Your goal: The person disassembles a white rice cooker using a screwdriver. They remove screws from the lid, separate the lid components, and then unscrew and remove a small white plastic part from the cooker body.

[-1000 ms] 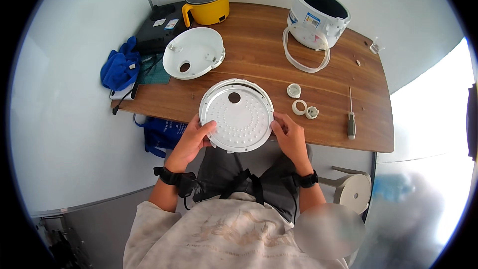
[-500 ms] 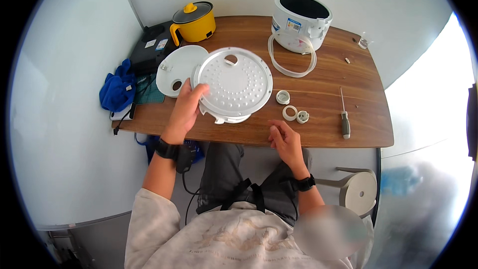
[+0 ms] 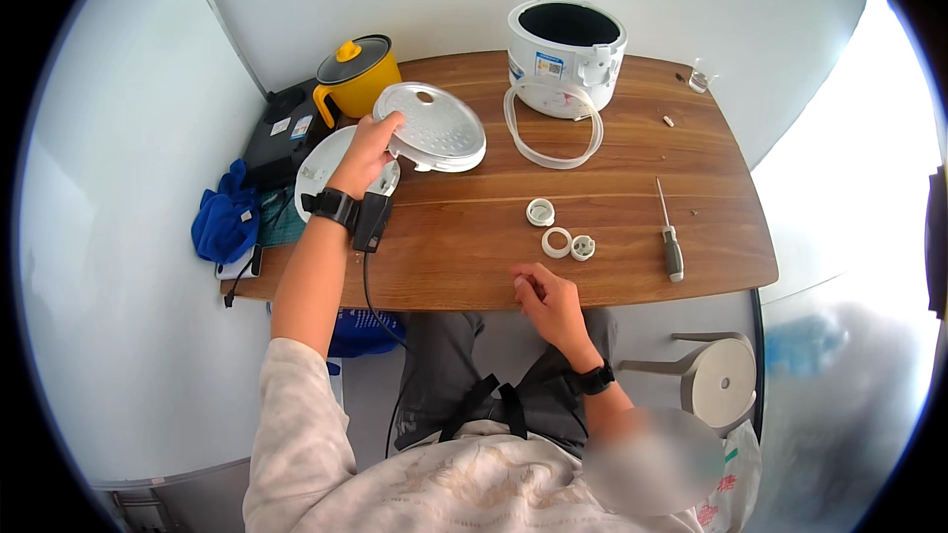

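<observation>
My left hand [image 3: 365, 152] grips the left edge of a round rice cooker lid [image 3: 434, 126], its dimpled metallic inner plate facing up and a hole near its far rim. The lid is held tilted above the table, partly over a white oval cover [image 3: 324, 160] that lies behind my wrist. My right hand [image 3: 553, 304] rests by the table's near edge, its fingers curled and nothing visible in them. Just beyond it lie a small white cap [image 3: 540, 212], a white ring [image 3: 557, 230] and a small round white part [image 3: 584, 248].
The white rice cooker body [image 3: 560, 89] stands at the back, a translucent sealing ring [image 3: 596, 143] leaning on it. A screwdriver [image 3: 673, 255] lies right. A yellow pot [image 3: 367, 79], black box [image 3: 272, 143] and blue cloth [image 3: 223, 217] crowd the left. A small glass [image 3: 700, 77] stands far right.
My left hand has carried the lid away from me and slightly left, tipping it flatter. My right hand has shifted slightly in view, still curled. The view itself has moved a little.
</observation>
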Demonstrator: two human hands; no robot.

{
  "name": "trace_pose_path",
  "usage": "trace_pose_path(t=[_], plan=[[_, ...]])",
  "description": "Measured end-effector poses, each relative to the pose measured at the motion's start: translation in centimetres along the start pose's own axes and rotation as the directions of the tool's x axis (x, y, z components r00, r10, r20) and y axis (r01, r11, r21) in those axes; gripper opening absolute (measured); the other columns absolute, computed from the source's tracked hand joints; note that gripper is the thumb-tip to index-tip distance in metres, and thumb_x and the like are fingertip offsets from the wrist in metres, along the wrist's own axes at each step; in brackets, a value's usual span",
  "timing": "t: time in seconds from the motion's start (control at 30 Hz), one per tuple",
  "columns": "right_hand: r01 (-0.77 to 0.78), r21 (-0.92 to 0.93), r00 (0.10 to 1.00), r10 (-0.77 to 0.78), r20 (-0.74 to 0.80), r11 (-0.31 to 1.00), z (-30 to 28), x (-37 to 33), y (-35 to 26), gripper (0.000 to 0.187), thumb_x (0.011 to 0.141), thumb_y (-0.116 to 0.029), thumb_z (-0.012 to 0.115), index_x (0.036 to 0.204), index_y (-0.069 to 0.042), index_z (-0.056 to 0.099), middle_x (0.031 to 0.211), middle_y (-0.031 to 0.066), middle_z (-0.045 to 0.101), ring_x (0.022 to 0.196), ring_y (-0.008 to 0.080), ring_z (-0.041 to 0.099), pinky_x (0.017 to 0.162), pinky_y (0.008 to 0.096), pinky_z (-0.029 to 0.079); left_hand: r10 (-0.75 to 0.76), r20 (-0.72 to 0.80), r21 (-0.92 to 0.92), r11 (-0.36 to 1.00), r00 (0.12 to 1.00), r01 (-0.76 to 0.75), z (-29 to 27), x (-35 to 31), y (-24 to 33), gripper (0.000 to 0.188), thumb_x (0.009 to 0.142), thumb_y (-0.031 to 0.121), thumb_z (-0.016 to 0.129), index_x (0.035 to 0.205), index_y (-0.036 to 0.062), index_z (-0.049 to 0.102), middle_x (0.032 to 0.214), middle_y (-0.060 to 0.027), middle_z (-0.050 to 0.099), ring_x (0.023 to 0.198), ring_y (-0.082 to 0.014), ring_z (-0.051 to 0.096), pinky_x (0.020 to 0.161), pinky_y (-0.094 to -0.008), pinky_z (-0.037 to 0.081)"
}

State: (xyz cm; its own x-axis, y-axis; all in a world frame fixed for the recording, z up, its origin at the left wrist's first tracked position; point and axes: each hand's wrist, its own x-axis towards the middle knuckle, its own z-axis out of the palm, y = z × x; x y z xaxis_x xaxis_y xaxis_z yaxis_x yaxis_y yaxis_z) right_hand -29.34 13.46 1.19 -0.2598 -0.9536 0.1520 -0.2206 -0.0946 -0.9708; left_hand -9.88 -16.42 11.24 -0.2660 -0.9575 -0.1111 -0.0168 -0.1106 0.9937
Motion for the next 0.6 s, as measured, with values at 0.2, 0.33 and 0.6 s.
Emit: trace_pose_path(t=[0.2, 0.33, 0.6], plan=[[-0.031, 0.008, 0.999, 0.031, 0.030, 0.999, -0.3, 0.0, 0.0, 0.017, 0.094, -0.008, 0.063, 0.110, -0.001, 0.066, 0.078, 0.0119, 0.066, 0.063, 0.0175, 0.062, 0.061, 0.0299, 0.049, 0.090, -0.090, 0.267, 0.962, 0.992, -0.063, 0.4, 6.7, -2.1, 0.046, 0.079, 0.011, 0.070, 0.118, -0.0071, 0.053, 0.102, -0.0126, 0.061, 0.089, -0.0207, 0.062, 0.072, -0.0341, 0.052], [-0.010, 0.009, 0.999, 0.010, 0.035, 1.000, -0.6, 0.0, -0.5, 0.017, 0.094, -0.007, 0.062, 0.110, -0.002, 0.066, 0.080, 0.0123, 0.067, 0.063, 0.0190, 0.062, 0.062, 0.0308, 0.050, 0.266, -0.170, 0.601, 0.791, 0.949, -0.114, 2.6, 9.4, -3.2, 0.089, 0.076, 0.014, 0.073, 0.148, -0.0101, 0.025, 0.126, -0.0333, 0.055, 0.107, -0.0376, 0.062, 0.089, -0.0414, 0.053], [0.019, -0.016, 0.998, -0.018, 0.057, 1.000, -1.0, 0.0, -1.0, 0.016, 0.095, -0.008, 0.062, 0.109, -0.002, 0.066, 0.079, 0.0125, 0.067, 0.063, 0.0227, 0.062, 0.062, 0.0325, 0.050, 0.080, -0.158, 0.847, 0.522, 0.984, 0.094, 2.6, 15.6, -3.5, 0.086, 0.084, 0.029, 0.069, 0.149, -0.0050, 0.026, 0.141, -0.0386, 0.043, 0.133, -0.0476, 0.043, 0.108, -0.0503, 0.042]])
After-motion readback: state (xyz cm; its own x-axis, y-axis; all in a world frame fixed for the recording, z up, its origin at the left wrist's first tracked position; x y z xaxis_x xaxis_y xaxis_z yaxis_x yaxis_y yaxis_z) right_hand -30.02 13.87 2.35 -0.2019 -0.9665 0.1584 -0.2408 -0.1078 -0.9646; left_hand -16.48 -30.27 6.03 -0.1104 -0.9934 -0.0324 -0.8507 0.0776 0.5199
